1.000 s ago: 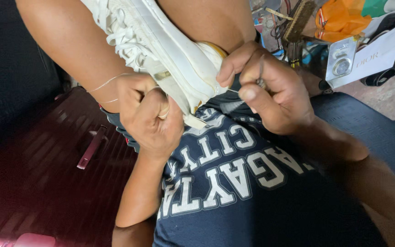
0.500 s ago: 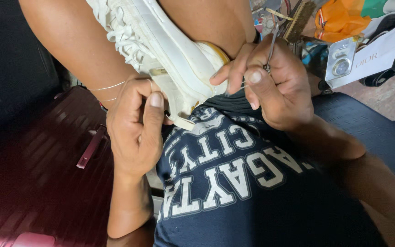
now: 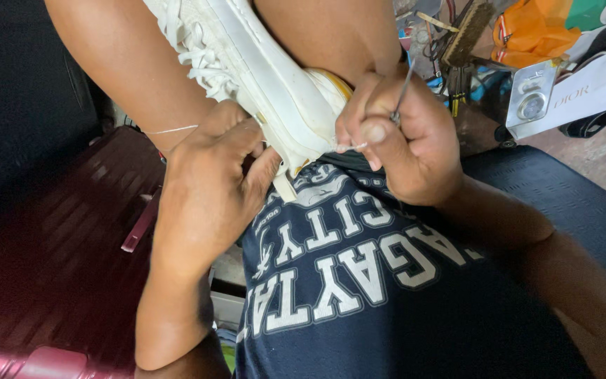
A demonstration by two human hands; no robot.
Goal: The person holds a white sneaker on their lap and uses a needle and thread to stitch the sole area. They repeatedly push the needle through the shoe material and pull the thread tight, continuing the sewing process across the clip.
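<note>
A white shoe (image 3: 261, 77) with white laces lies wedged between the person's bare legs, its pale sole turned up and its end pointing down toward the chest, where it meets the dark blue shirt (image 3: 387, 295) with white lettering. The shoe sits between the two hands: the left hand (image 3: 208, 189) is just beside it on the left, fingers curled in and the thumb pressed against the edge of the sole near the shoe's lower end, so it is closed against the shoe rather than spread open. A thin pale thread (image 3: 171, 130) runs across the left wrist toward the leg. The right hand (image 3: 408, 140) is on the other side, touching the shoe's end, with thumb and fingers pinched shut around a thin metal needle tool (image 3: 401, 91) whose shaft sticks up out of the grip; its tip is at the seam between sole and upper, though the exact point of contact is hidden by the fingers. To the left, below the left forearm, is a dark red ribbed case (image 3: 57, 267). Behind the right hand, at the upper right, lies a clutter of things: a wooden brush (image 3: 468, 31), an orange bag (image 3: 527, 28), and a white card (image 3: 590, 91) with a small clear packet on it.
</note>
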